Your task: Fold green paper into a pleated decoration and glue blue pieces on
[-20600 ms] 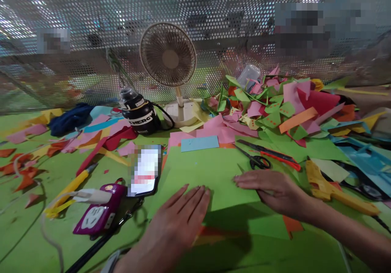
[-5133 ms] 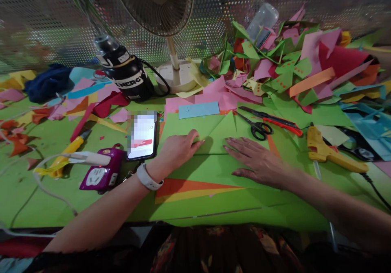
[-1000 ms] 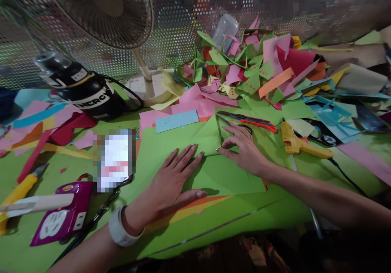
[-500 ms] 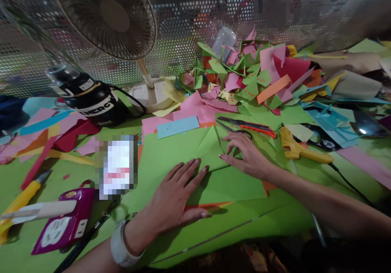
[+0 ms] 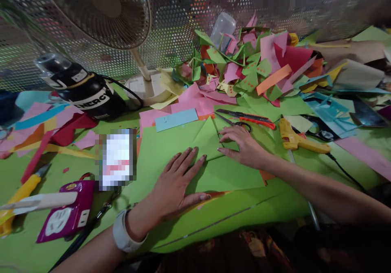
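My left hand [image 5: 175, 183], with a pale watch band [image 5: 122, 232] on its wrist, lies flat and spread on a large green paper sheet [image 5: 166, 140]. Its fingertips reach the lower edge of a green folded paper flap [image 5: 204, 139] that comes to a point at the top. At the flap's right side rests my right hand [image 5: 246, 147], fingers bent but apart, with the thumb near the paper. Nothing shows gripped in it. Orange paper [image 5: 267, 178] peeks out under the green sheet. A light blue paper strip [image 5: 177, 119] lies along its top edge.
Just beyond my right hand lie scissors [image 5: 245, 125] and a box cutter [image 5: 258, 120]. A yellow glue gun [image 5: 295, 138] with a cord lies to the right. Left stand a phone [image 5: 117, 159], purple device [image 5: 81, 204], black bottle [image 5: 97, 96] and fan [image 5: 142, 65]. Paper scraps [image 5: 241, 67] pile up behind.
The view has shifted slightly, so most things sit a little higher. My right hand's fingers have settled lower onto the folded flap; my left hand stays flat on the sheet.
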The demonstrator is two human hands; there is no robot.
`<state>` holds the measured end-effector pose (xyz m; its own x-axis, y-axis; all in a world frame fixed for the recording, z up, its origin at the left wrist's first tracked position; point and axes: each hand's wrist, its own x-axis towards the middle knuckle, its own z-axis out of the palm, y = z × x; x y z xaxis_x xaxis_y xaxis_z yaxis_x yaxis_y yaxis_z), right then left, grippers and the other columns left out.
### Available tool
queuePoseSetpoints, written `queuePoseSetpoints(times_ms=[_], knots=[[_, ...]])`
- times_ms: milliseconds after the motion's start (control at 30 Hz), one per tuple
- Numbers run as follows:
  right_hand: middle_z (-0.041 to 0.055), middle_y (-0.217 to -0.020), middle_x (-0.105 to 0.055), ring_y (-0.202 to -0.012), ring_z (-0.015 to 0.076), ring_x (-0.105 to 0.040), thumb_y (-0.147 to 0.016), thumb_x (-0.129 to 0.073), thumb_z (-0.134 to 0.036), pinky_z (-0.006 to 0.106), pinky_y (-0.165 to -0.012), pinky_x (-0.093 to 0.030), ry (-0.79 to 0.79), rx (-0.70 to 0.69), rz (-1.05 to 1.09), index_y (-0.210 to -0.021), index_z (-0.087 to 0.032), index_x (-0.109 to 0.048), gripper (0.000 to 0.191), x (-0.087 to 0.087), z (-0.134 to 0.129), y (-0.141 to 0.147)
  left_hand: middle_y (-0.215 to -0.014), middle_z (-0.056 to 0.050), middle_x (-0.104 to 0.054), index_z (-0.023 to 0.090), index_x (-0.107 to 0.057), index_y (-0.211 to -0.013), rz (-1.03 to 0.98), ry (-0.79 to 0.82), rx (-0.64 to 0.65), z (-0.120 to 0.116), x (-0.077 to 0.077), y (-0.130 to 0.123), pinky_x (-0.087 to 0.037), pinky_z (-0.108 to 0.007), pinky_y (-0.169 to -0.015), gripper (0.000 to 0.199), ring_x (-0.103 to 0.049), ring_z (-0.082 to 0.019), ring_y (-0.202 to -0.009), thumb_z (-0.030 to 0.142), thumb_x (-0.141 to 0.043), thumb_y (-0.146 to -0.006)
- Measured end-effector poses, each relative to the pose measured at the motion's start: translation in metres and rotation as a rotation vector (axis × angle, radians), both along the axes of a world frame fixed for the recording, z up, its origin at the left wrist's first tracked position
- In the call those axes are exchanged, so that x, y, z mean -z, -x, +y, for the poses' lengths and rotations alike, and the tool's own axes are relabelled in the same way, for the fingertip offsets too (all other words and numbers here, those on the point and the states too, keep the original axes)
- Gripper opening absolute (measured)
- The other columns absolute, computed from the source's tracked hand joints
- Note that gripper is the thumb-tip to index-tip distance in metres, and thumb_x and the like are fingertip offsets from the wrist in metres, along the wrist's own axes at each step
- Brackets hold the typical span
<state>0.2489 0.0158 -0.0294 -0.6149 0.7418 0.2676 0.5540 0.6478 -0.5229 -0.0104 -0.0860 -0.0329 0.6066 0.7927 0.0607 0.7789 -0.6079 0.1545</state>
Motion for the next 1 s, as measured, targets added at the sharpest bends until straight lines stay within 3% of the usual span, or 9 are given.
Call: queuePoseSetpoints(times_ms=[233,400,567,833,1000], knots=[[0.0109,-0.12,-0.063,-0.114,0.0283,-0.055,-0.087,-0.065,-0.03,0.052,-0.101,-0.039,0.013,0.035,-0.072,-0.092,-0.022,-0.059,0.011,-0.0001,-0.0018,0.0015,-0.162,-0.013,-0.017,0.025,0.001,-0.157,0.012,-0.015,-0.014,-0.0004,0.0016,-0.002,-0.017,-0.051,-0.116,0.09,-0.019,-0.034,-0.147,0.074,-0.035,-0.09],[0.01,-0.121,-0.063,-0.114,0.0282,-0.055,-0.088,-0.063,-0.028,0.053,-0.102,-0.038,-0.001,0.037,-0.097,-0.094,-0.023,-0.058,0.009,0.0011,-0.0019,0.0023,-0.163,-0.011,-0.012,0.031,0.001,-0.156,0.008,-0.079,-0.025,-0.0005,0.0006,-0.004,-0.005,-0.054,-0.117,0.091,-0.017,-0.037,-0.147,0.076,-0.039,-0.087],[0.0106,-0.12,-0.063,-0.114,0.0283,-0.055,-0.088,-0.062,-0.028,0.052,-0.103,-0.037,-0.013,0.038,-0.094,-0.094,-0.023,-0.058,0.008,0.0025,-0.0025,0.0022,-0.161,-0.012,-0.02,0.026,0.002,-0.157,0.023,-0.088,0.012,0.0005,0.0017,-0.0049,0.005,-0.051,-0.118,0.096,-0.017,-0.033,-0.148,0.077,-0.038,-0.086],[0.0097,-0.118,-0.064,-0.112,0.0267,-0.056,-0.096,-0.048,-0.026,0.051,-0.102,-0.039,-0.008,0.025,-0.088,-0.094,-0.023,-0.059,0.012,0.002,-0.0008,0.0018,-0.162,-0.01,-0.017,0.026,-0.003,-0.157,0.021,0.007,0.027,0.0024,0.0011,-0.0022,-0.011,-0.052,-0.118,0.09,-0.02,-0.033,-0.147,0.074,-0.037,-0.089],[0.011,-0.117,-0.065,-0.111,0.0274,-0.058,-0.098,-0.046,-0.028,0.052,-0.1,-0.042,-0.041,0.029,-0.096,-0.095,-0.022,-0.062,0.018,0.0003,-0.0014,0.0012,-0.162,-0.01,-0.018,0.026,-0.002,-0.157,0.03,0.019,0.03,0.0033,0.0009,-0.0022,-0.013,-0.053,-0.117,0.091,-0.02,-0.032,-0.147,0.076,-0.035,-0.088]])
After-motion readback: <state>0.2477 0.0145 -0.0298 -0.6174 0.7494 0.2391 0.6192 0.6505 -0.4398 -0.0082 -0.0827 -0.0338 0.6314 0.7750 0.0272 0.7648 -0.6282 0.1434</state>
